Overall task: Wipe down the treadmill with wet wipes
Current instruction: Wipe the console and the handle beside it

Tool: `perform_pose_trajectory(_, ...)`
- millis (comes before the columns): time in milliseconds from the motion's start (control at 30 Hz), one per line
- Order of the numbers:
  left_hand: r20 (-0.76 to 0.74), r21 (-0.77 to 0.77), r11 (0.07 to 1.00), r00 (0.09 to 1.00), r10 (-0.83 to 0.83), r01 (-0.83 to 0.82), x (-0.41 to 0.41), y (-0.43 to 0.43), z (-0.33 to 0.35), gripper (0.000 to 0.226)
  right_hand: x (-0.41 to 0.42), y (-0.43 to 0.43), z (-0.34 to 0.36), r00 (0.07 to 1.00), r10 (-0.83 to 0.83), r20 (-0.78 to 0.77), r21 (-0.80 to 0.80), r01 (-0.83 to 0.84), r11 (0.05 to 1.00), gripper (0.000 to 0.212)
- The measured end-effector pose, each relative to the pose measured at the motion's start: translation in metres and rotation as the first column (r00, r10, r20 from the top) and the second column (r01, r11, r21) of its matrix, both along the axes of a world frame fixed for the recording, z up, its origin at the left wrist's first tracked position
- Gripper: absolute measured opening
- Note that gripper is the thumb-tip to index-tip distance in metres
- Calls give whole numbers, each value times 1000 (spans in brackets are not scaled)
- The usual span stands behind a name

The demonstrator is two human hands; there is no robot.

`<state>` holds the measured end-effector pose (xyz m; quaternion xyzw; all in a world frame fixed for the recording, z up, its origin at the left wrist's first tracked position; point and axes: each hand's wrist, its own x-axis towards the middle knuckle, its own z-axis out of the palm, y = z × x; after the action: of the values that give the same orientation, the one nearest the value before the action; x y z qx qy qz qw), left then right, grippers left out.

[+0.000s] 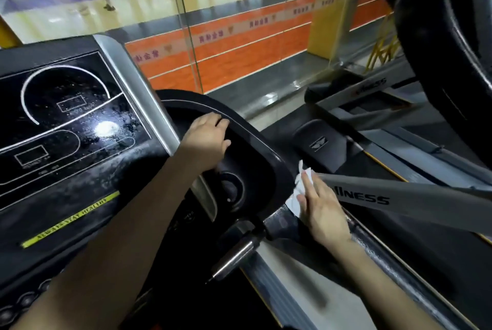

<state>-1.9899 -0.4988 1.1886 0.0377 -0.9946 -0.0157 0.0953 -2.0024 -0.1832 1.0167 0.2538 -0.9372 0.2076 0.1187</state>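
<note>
Now, wet wipe (299, 191): white, crumpled, pressed to the side of the treadmill (278, 222), beside the matte grey upright (399, 198)
Right hand (322, 212): fingers straight, flat on the wipe
Left hand (206, 140): fingers curled over the smooth, curved black rim (255, 140)
Console (66, 116): glossy black, wet-streaked

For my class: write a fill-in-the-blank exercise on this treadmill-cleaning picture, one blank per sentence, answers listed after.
1. The right hand presses a ____ wet wipe against the grey side rail.
2. The left hand holds the console's ____ curved rim.
3. The yellow strip lies ____ the display panel.
Answers: white; black; below.
</note>
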Motion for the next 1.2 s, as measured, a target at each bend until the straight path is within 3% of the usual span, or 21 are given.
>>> perform_pose_trajectory(133,-43,-219,975,999,28,-37,-24,-19,19,66,-71,-126,42,994,87,-68,43,-85,995,77)
perform_pose_trajectory(267,-19,-393,897,977,210,-200,-50,-52,33,84,-117,-203,90,979,184,92,-95,-176,980,79)
perform_pose_trajectory(367,61,-371,893,953,297,-254,-68,-69,33,77,-104,-154,73,970,228,86,-143,-215,966,64)
perform_pose_trajectory(533,-63,-387,898,978,201,-210,-68,-80,22,58,-65,-74,41,977,211,-30,-45,-212,976,60)
perform_pose_trajectory(700,-80,-378,896,972,220,-233,-69,-78,23,51,-133,-219,79,932,298,-205,52,-294,954,71)
perform_pose_trajectory(800,-69,-365,892,964,259,-266,-68,-77,25,50,-150,-269,95,902,407,-146,-18,-414,910,68)
perform_pose_trajectory(1033,7,-335,891,944,329,-307,-66,-68,33,68,-111,-152,56,911,385,-150,29,-385,923,75)
perform_pose_trajectory(1133,62,-350,886,936,346,-304,-66,-64,37,71,-97,-111,42,926,370,-68,-1,-371,929,87)
perform_pose_trajectory(1200,75,-375,881,938,338,-287,-61,-62,37,73,-94,-112,44,941,337,-22,15,-337,941,84)
